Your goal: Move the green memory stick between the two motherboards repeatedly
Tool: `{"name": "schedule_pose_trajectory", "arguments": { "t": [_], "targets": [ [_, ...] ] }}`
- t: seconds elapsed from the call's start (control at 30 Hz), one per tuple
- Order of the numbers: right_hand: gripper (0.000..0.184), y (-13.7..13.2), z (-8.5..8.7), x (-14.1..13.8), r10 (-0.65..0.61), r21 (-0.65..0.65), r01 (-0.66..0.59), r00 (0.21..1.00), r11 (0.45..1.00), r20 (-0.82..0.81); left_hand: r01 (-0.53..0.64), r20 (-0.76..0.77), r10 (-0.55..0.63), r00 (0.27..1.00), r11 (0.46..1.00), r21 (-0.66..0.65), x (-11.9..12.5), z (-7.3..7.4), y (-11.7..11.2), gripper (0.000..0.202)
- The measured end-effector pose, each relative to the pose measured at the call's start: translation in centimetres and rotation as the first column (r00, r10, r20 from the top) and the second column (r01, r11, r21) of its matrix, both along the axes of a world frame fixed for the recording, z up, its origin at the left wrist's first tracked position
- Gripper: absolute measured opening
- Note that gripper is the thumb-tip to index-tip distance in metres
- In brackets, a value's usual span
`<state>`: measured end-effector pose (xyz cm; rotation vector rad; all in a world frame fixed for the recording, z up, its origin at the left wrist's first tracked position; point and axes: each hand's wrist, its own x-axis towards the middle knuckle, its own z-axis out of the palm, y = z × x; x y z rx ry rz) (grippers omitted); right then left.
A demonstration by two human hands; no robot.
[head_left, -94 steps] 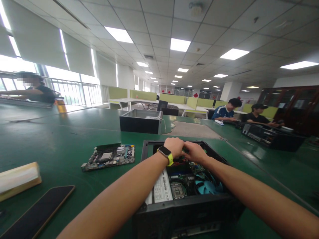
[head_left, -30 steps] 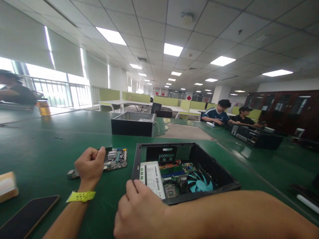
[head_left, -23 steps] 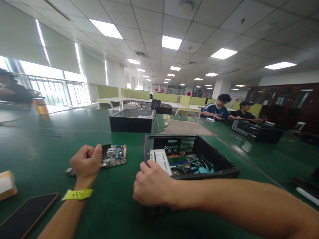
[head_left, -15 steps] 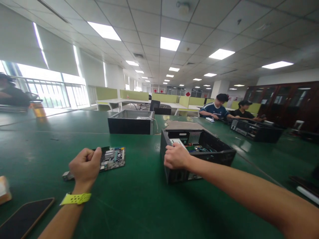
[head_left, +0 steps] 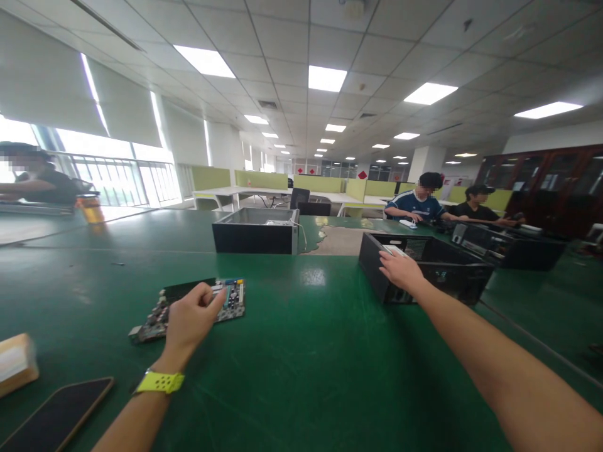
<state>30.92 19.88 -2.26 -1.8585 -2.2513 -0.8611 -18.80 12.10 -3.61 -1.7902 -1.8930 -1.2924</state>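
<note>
My left hand [head_left: 192, 314], a yellow-green watch strap on its wrist, is over a computer motherboard [head_left: 235, 306] lying on the green table. Its fingers are curled in against the thumb; whatever they may hold is hidden. At the right, my right hand [head_left: 399, 270] grips the near left rim of an open black computer case [head_left: 374, 269], fingers bent over the wall. A pale box-shaped part [head_left: 394, 250] shows inside the case, just beyond those fingers. The rest of the case's inside is mostly dark.
Another open computer case [head_left: 254, 238] stands farther back. A phone-like dark slab [head_left: 56, 414] and a tan block [head_left: 17, 364] lie at the near left. A small screwdriver-like item [head_left: 117, 263] is on the left. Two people [head_left: 419, 201] work beyond another case [head_left: 509, 245]; one person [head_left: 38, 179] sits far left.
The black case has slid away and to the right with my right hand on it. My left hand has shifted right over the motherboard, uncovering its left part. The view has shifted slightly.
</note>
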Motion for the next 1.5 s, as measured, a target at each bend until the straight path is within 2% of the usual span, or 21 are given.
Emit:
{"name": "schedule_pose_trajectory", "arguments": {
  "t": [0.1,0.23,0.37,0.7,0.87,1.03,1.17,1.27,1.33,1.4,1.5],
  "targets": [
    [0.032,0.6,-0.3,1.4,-0.05,-0.036,0.051,0.998,0.998,0.026,-0.103,-0.199,0.062,0.978,0.973,-0.207,0.0,-0.7,0.4,0.028],
    [0.033,1.1,-0.6,1.9,-0.043,-0.039,0.044,0.998,0.998,0.043,-0.148,-0.352,0.027,0.936,0.935,-0.323,0.0,-2.2,0.6,0.036],
    [0.033,1.0,-0.6,1.7,-0.038,-0.01,0.039,0.997,0.999,0.061,-0.172,-0.373,0.009,0.928,0.898,-0.406,-0.4,-3.7,1.1,0.046],
    [0.035,0.4,-0.4,0.8,-0.075,-0.002,0.075,0.997,0.997,0.024,-0.143,-0.359,-0.068,0.931,0.837,-0.528,-2.6,-6.2,2.9,0.045],
    [0.037,0.3,-0.5,0.7,-0.08,0.014,0.08,0.997,0.997,0.013,-0.089,-0.289,-0.08,0.954,0.844,-0.528,-3.2,-6.2,3.5,0.044],
    [0.039,0.2,-0.4,0.5,-0.098,0.006,0.098,0.995,0.995,-0.006,-0.156,-0.239,0.018,0.971,0.803,-0.575,-3.4,-5.6,3.2,0.04],
    [0.037,0.0,-0.1,0.0,-0.12,-0.003,0.12,0.993,0.993,0.011,-0.164,-0.253,0.01,0.967,0.786,-0.596,-3.4,-5.2,3.3,0.039],
    [0.036,-0.3,-0.2,-0.8,-0.119,0.061,0.116,0.992,0.991,0.047,-0.15,-0.265,-0.026,0.964,0.769,-0.621,-2.5,-4.8,3.1,0.038],
    [0.037,-0.6,-0.8,-2.0,-0.099,0.13,0.093,0.994,0.987,0.039,-0.13,-0.272,-0.057,0.961,0.772,-0.622,-0.9,-4.5,2.5,0.036],
    [0.038,-1.0,-1.7,-4.1,-0.025,0.148,0.027,1.0,0.989,-0.01,-0.099,-0.286,-0.101,0.953,0.787,-0.609,1.4,-4.3,1.5,0.033],
    [0.038,-1.8,-3.5,-8.6,0.138,0.092,-0.124,0.975,0.988,-0.171,-0.032,-0.331,-0.205,0.921,0.807,-0.59,5.8,-4.1,-0.5,0.03]
  ]
}}
